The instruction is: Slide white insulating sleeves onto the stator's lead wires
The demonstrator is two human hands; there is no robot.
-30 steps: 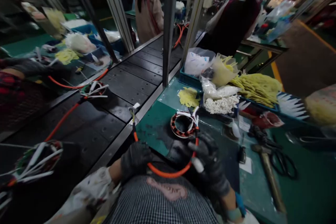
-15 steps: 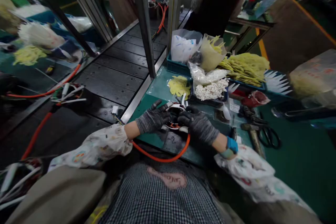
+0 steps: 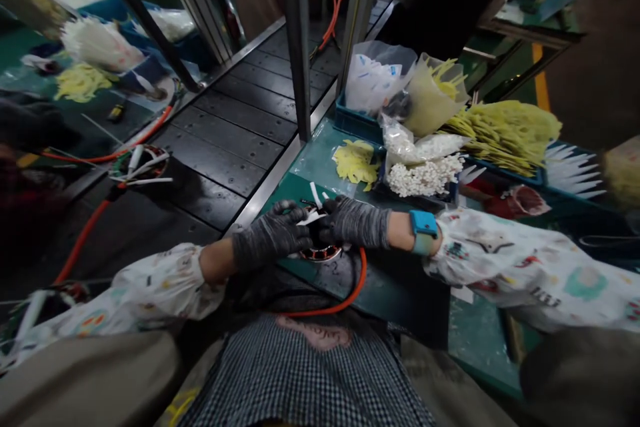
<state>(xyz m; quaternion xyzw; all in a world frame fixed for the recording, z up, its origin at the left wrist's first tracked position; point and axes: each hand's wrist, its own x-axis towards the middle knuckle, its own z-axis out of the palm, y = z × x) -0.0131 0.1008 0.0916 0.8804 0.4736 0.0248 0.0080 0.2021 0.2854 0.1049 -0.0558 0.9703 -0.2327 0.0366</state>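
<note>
A ring-shaped motor stator (image 3: 320,254) with copper windings lies on the green work table in front of me. White sleeves (image 3: 316,195) stick up from its far side, and an orange cable (image 3: 361,287) curves from its right side toward my lap. My left hand (image 3: 275,233), in a grey knit glove, holds the stator's left side with its fingertips at a white sleeve. Across the top right, my right hand (image 3: 350,221), gloved too, has its fingers curled down on the stator. The fingers hide most of the ring's middle and the wires there.
Yellow sleeve pieces (image 3: 356,163) lie beyond the stator. Behind them are a tray of small white tubes (image 3: 425,177), bagged parts (image 3: 373,83) and yellow sleeves (image 3: 505,133). To the left, a slatted conveyor (image 3: 235,137) carries another stator (image 3: 145,163). A metal post (image 3: 296,47) rises beside it.
My view has shifted, so the trays appear further right. My right hand has turned over the stator, its forearm now nearly level. My left fingers have closed in, and the white sleeves have shifted.
</note>
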